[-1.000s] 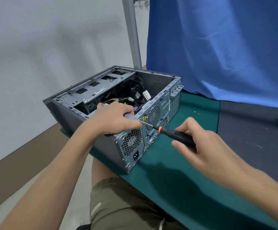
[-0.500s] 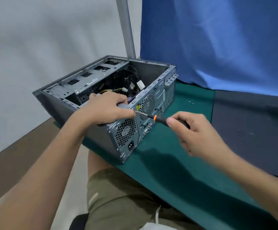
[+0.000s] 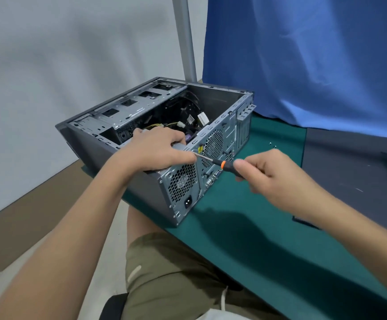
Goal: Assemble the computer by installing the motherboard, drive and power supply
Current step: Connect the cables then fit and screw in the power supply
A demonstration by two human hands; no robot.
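Note:
An open grey computer case (image 3: 109,155) lies on its side on the green mat (image 3: 245,227), rear panel toward me. The power supply (image 3: 183,181), with its fan grille and socket, sits in the near rear corner. My left hand (image 3: 158,151) grips its top edge at the case rim, thumb by the rear panel. My right hand (image 3: 273,176) holds a black and orange screwdriver (image 3: 220,163), whose tip meets the rear panel just above the power supply grille, next to my left thumb. Cables and the motherboard area inside are mostly dark.
Two small screws (image 3: 271,144) lie on the mat behind the case. A blue cloth (image 3: 303,61) hangs behind, with a grey pole (image 3: 185,38) to its left. A dark grey surface (image 3: 354,172) borders the mat on the right. My lap is under the table edge.
My right hand has shifted a little on the screwdriver handle while the tip stays at the same spot. My left hand keeps its hold. The camera view has moved slightly.

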